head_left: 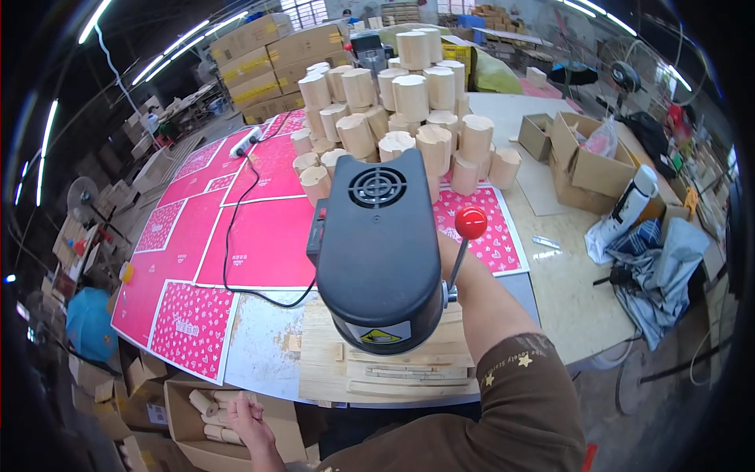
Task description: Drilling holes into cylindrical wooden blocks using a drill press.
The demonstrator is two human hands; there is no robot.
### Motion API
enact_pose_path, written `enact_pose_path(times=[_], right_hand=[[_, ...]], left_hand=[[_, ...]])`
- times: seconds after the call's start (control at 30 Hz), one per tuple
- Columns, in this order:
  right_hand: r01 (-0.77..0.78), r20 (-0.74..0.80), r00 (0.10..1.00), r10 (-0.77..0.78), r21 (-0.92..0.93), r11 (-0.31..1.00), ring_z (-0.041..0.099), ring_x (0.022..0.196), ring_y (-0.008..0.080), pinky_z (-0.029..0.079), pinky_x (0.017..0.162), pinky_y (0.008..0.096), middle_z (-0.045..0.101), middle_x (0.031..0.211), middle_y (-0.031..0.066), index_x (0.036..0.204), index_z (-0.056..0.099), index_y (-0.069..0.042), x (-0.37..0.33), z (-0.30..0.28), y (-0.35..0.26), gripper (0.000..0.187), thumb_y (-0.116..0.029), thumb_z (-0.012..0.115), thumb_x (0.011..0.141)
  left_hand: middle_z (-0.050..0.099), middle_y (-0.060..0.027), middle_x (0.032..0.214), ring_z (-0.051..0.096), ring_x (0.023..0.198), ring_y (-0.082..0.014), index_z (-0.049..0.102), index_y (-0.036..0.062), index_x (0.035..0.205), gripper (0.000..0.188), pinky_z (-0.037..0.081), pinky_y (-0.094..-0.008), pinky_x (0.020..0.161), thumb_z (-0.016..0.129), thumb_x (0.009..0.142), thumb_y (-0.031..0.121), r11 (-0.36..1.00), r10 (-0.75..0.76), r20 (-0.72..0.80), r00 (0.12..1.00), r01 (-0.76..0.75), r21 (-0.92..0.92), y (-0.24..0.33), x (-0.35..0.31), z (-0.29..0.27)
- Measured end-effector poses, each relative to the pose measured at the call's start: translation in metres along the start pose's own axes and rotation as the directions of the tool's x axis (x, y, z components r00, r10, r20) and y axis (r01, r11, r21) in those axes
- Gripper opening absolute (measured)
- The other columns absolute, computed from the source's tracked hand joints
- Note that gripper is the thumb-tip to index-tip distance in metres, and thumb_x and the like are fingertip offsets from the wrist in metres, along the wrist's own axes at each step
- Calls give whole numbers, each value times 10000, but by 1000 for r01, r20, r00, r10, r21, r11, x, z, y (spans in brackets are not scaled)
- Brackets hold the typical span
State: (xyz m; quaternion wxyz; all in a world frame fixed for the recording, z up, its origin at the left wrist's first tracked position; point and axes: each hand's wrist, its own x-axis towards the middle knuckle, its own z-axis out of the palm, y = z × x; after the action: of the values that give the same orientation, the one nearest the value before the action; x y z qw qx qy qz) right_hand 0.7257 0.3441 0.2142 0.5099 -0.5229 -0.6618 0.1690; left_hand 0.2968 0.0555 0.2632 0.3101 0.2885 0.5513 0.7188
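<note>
A black bench machine (377,259), shaped like a small drill press, stands in front of me. A lever with a red ball knob (471,223) rises from its right side. My right forearm (491,307) reaches past the lever, and the hand is hidden behind the machine's housing. At the lower left, my left hand (250,423) is over an open cardboard box (277,438) of pale wooden cylinders (219,434). Its fingers are curled; what they hold, if anything, I cannot make out. Flat wooden boards (338,384) lie beneath the machine.
Behind the machine, scalloped wooden blocks (410,98) are stacked high. Pink printed sheets (263,236) cover the table's left, crossed by a black cable (228,244). Open cartons (594,161), a white roll (629,204) and grey cloth (668,259) lie at the right.
</note>
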Motion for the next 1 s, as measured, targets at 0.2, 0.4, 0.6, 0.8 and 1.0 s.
enact_pose_path(times=[0.2, 0.4, 0.6, 0.8, 1.0], right_hand=[[-25, -142, 989, 33, 55, 998, 576, 864, 279, 459, 770, 353, 594, 908, 150, 1060, 580, -50, 30, 0, 34, 559, -266, 776, 584], [-22, -144, 989, -26, -318, 948, 521, 977, 287, 467, 772, 355, 489, 1089, 178, 1212, 494, -80, -22, -121, -51, 783, -200, 774, 491], [-99, -254, 921, 296, 581, 808, 472, 1145, 257, 388, 973, 370, 455, 1225, 124, 1388, 241, -69, -175, -224, -216, 909, 7, 676, 594], [-95, -88, 980, 176, 571, 816, 380, 1227, 275, 350, 998, 428, 342, 1335, 131, 1395, 156, -53, -247, -138, -275, 1118, -137, 837, 512], [-89, 207, 978, -24, 520, 849, 245, 1252, 246, 334, 974, 376, 179, 1322, 125, 1378, 163, -58, -235, -58, -263, 959, -68, 745, 616]], left_hand=[[430, 14, 553, 311, 459, -44, 447, 91, 660, 243, 285, -196, 453, 513, 893, 115, 997, -72, 49, 996, 74, -29, 11, -8, 18], [473, -13, 647, 387, 564, -72, 491, 41, 813, 70, 321, -194, 529, 499, 875, 71, 978, 210, 249, 946, -197, -75, 31, -23, 40], [519, -57, 768, 454, 659, -129, 487, 8, 982, 185, 381, -239, 641, 554, 828, 88, 859, 512, 569, 644, -384, -338, 43, -48, 90], [566, -117, 943, 529, 699, -161, 456, -15, 1189, 750, 453, -268, 611, 829, 612, 286, 911, 387, 908, 162, -222, -348, 66, -81, 138], [576, -124, 1058, 600, 816, -150, 374, -19, 1273, 821, 486, -247, 693, 823, 616, 182, 952, 149, 831, 537, -306, 26, 47, -72, 95]])
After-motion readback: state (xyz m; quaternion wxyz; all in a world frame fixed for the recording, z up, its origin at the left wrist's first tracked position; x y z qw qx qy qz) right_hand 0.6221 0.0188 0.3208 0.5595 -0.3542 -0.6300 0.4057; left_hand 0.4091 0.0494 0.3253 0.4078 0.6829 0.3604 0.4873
